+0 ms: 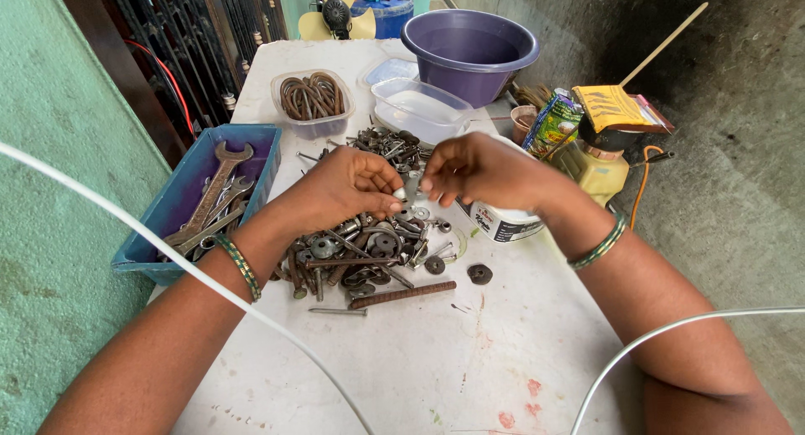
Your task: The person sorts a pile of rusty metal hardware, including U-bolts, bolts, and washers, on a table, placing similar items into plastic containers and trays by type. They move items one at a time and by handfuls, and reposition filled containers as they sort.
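Observation:
My left hand (348, 187) and my right hand (478, 171) meet above a heap of rusty bolts, nuts and washers (369, 246) on a white table (436, 359). Between the fingertips of both hands is a small grey metal piece (411, 189), pinched from each side. A long threaded rod (402, 294) lies at the near edge of the heap, with two dark washers (480, 273) beside it. Both wrists wear green bangles.
A blue tray with spanners (210, 196) stands at the left. Behind are a clear tub of rusty rings (312, 99), empty clear containers (419, 108), a purple basin (470, 49) and a white tub (499, 221) under my right hand. White cables cross the foreground.

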